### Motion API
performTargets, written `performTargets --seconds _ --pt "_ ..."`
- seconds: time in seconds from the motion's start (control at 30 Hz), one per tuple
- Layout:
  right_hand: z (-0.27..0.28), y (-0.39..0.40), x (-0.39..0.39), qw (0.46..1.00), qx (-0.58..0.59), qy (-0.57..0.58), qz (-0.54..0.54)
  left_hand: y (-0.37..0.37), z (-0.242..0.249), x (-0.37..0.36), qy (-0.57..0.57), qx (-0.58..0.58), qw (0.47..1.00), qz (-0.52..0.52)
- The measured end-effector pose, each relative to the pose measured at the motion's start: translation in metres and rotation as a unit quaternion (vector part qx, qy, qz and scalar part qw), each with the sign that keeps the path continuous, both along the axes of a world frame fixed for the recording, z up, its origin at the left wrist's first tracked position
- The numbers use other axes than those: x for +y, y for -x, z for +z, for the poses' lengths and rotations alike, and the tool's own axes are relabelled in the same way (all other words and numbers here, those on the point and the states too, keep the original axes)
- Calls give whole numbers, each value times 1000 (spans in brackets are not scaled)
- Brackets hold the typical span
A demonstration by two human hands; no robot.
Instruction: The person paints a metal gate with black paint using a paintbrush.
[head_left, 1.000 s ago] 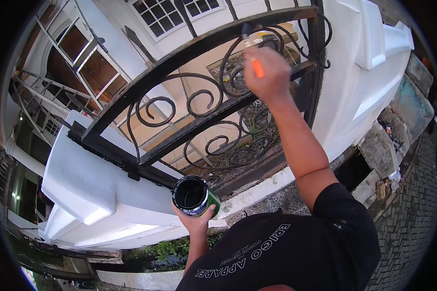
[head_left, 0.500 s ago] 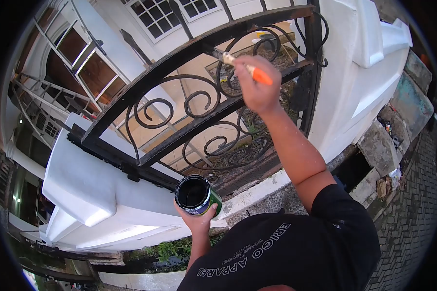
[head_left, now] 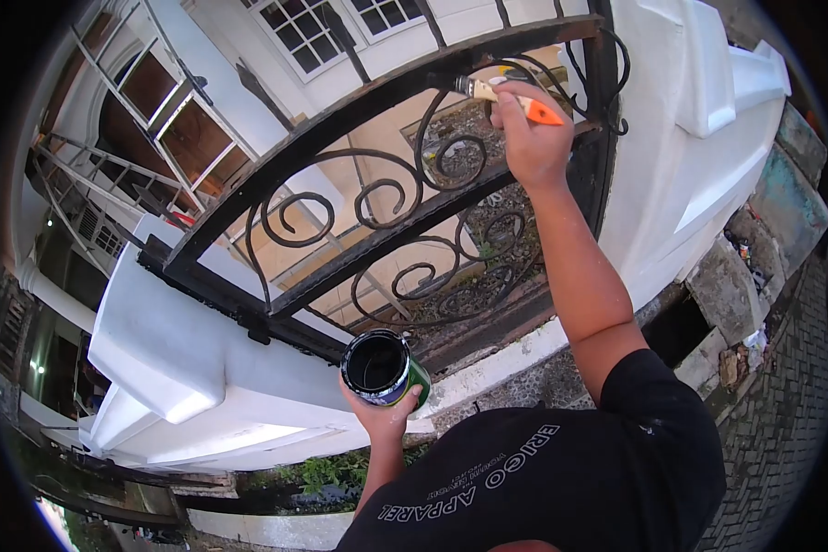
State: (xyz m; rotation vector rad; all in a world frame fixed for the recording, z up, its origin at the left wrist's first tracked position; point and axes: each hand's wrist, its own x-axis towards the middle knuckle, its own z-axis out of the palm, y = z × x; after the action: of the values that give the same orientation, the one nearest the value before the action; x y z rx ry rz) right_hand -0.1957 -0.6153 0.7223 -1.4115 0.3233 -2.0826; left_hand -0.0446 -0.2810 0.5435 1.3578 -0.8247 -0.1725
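Observation:
My right hand grips a paintbrush with a pale handle and an orange end. Its dark bristles meet the curved upper rail of a black iron gate, or sit very close to it. Scrollwork fills the panels below that rail. Lower down, my left hand wraps around a paint can with a green side. The can is uncovered, its rim is smeared, and black paint shows inside.
White wall pillars flank the gate. A metal ladder stands behind it at the left. At the right, concrete slabs border a dark drain opening and brick paving. Plants grow below the left wall.
My right hand has moved right with the paintbrush, which now lies more level, bristles pointing left along the upper rail. My left hand still holds the paint can; the view has shifted slightly.

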Motion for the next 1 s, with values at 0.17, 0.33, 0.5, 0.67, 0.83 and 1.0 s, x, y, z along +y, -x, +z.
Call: performTargets --seconds 0.17,0.33,0.5,0.67,0.83,1.0 --pt "1 -15 23 993 30 110 21 9 3 -5 -11 17 1000 7" --pt "-1 4 4 994 14 66 -84 10 1 -4 10 1 1000 2" --pt "7 -8 22 987 53 149 -25 16 4 -4 27 19 999 -16" --pt "15 16 -21 993 9 46 -107 14 2 -5 41 5 999 -27" --pt "15 7 -1 922 147 194 -301 22 6 -10 28 18 999 -34" --pt "13 -7 14 968 84 219 -93 23 4 -13 17 -5 999 -36"
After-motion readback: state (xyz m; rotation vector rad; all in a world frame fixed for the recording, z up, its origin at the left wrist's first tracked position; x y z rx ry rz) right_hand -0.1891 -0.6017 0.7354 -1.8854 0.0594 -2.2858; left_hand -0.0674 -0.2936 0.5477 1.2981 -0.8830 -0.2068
